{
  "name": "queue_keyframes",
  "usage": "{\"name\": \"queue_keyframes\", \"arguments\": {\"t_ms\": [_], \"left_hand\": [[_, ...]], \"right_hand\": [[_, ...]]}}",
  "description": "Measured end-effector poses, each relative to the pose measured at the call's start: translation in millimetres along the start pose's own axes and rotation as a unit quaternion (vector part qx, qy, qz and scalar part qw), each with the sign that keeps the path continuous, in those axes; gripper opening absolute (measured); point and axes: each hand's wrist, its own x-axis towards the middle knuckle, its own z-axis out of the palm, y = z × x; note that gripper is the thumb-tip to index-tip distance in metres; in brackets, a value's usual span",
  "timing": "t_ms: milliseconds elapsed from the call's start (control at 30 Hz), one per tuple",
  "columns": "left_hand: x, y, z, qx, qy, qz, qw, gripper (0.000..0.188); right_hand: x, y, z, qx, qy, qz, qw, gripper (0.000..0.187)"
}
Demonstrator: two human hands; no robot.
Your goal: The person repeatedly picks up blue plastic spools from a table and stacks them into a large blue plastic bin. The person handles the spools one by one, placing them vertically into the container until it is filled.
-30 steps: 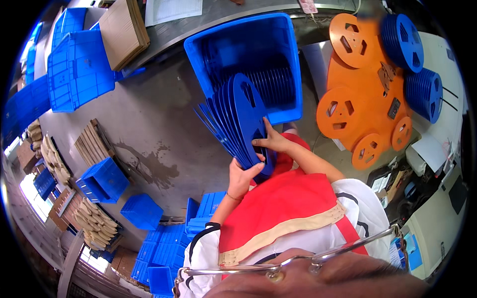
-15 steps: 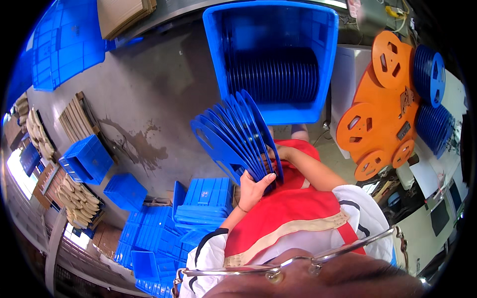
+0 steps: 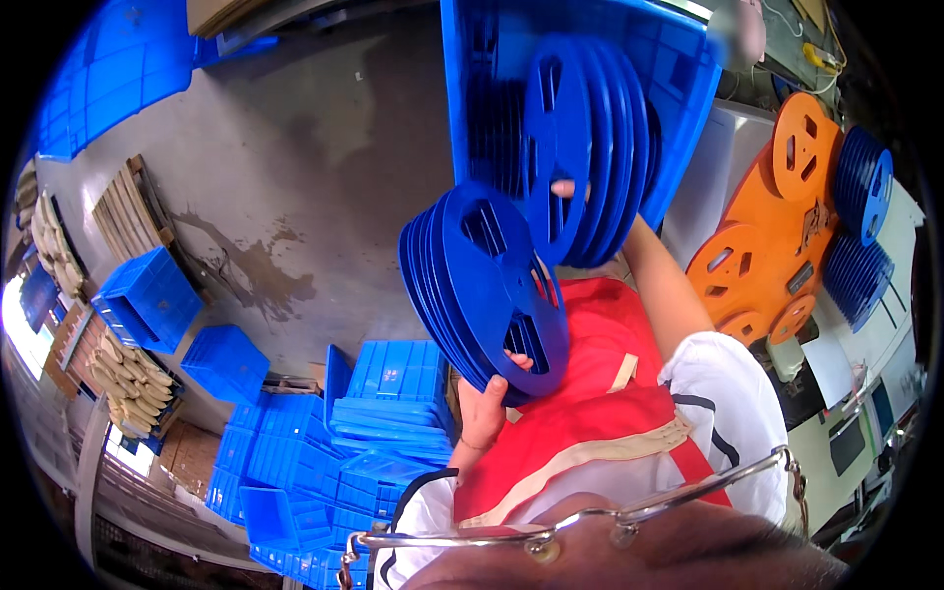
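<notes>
Two bundles of blue reels are in hand. Left hand (image 3: 484, 401), at about 6 o'clock from frame centre, grips the lower bundle of blue reels (image 3: 482, 287) from beneath; fingers curl through a cut-out in the front reel, clamped on the stack. Stack tilts, faces turned toward 8 o'clock. Right hand (image 3: 562, 189) is mostly hidden behind the upper bundle of blue reels (image 3: 582, 147); one fingertip shows through a slot, fingers closed on the stack. Upper bundle sits at 12 o'clock, over the open blue crate (image 3: 688, 118), more reels inside it. Orange reels (image 3: 777, 236) lie at 3 o'clock on a table. Stacked blue trays (image 3: 388, 403) rest at 7 o'clock on the grey floor (image 3: 295, 177).
</notes>
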Motion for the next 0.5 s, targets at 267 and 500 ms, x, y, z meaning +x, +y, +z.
{"name": "queue_keyframes", "arguments": {"t_ms": [267, 500], "left_hand": [[9.7, -12.0, -20.7, -0.041, 0.057, 0.008, 0.998, 0.047], [14.2, -12.9, -30.1, -0.057, 0.039, 0.013, 0.998, 0.04]], "right_hand": [[57.6, -48.5, 24.9, 0.063, 0.073, 0.024, 0.995, 0.05], [119.9, -3.9, 23.8, 0.103, -0.009, 0.022, 0.994, 0.064]]}}
